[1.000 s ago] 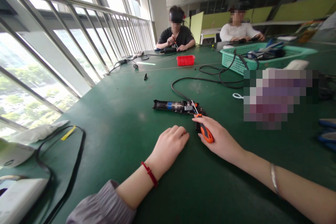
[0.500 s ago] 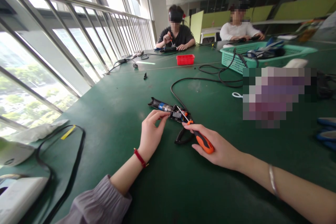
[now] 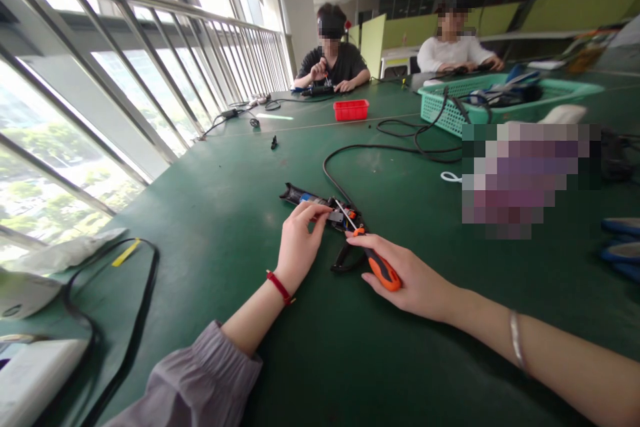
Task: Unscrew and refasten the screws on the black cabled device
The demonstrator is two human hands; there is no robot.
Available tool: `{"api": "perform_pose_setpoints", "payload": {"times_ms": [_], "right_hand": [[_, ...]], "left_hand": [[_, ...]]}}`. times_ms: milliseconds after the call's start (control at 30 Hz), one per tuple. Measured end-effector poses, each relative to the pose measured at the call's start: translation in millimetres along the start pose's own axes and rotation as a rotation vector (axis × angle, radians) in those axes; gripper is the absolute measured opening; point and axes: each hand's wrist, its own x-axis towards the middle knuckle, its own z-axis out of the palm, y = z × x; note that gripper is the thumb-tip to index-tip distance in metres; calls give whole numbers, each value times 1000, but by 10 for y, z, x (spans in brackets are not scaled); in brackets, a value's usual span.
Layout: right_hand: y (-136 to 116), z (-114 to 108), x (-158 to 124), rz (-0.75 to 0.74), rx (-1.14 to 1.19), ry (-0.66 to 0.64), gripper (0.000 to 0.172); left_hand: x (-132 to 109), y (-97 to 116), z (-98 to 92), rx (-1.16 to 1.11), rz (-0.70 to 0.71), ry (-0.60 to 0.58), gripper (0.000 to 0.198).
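Observation:
An opened black corded power tool (image 3: 294, 193) lies on the green table, with coloured wires and a grey part showing inside. My left hand (image 3: 301, 235) reaches over its middle, thumb and fingertips pinched together at the grey part. What sits between those fingertips is too small to make out. My right hand (image 3: 413, 280) is wrapped round the orange and black handle of a screwdriver (image 3: 384, 271). The shaft points up and left into the tool's exposed inside; its tip rests among the parts there. Below the tool a black loop-shaped piece (image 3: 345, 265) lies near my right fingers.
Behind the tool stands a small red basket (image 3: 351, 111). A green basket (image 3: 443, 110) with cables is at the right, beside a blurred-out object (image 3: 523, 177). A black strap (image 3: 145, 307) lies left. Two people sit across the table, one holding a screwdriver.
My left hand has shifted right along the tool, closer to the screwdriver's shaft. My right hand keeps the screwdriver in nearly the same place. The view has tilted slightly.

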Motion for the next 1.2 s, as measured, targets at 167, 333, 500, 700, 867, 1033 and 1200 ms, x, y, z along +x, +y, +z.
{"api": "perform_pose_setpoints", "payload": {"times_ms": [167,333,500,700,867,1033,1200], "right_hand": [[-6,2,8,-21,-22,20,49],[-1,3,7,-16,-27,29,48],[20,7,4,0,-28,20,47],[41,14,0,-12,-25,15,48],[47,18,-2,-3,-22,17,50],[56,19,-7,-1,-26,12,49],[52,21,-8,-8,-22,13,49]], "left_hand": [[21,12,52,177,43,-7,16],[3,25,31,261,63,-1,16],[-40,77,26,101,97,36,13],[-35,109,77,-17,5,-10,15],[-16,113,59,-76,-40,-7,12],[-11,129,55,-66,-19,0,6],[-15,123,64,-40,4,-22,7]]}}
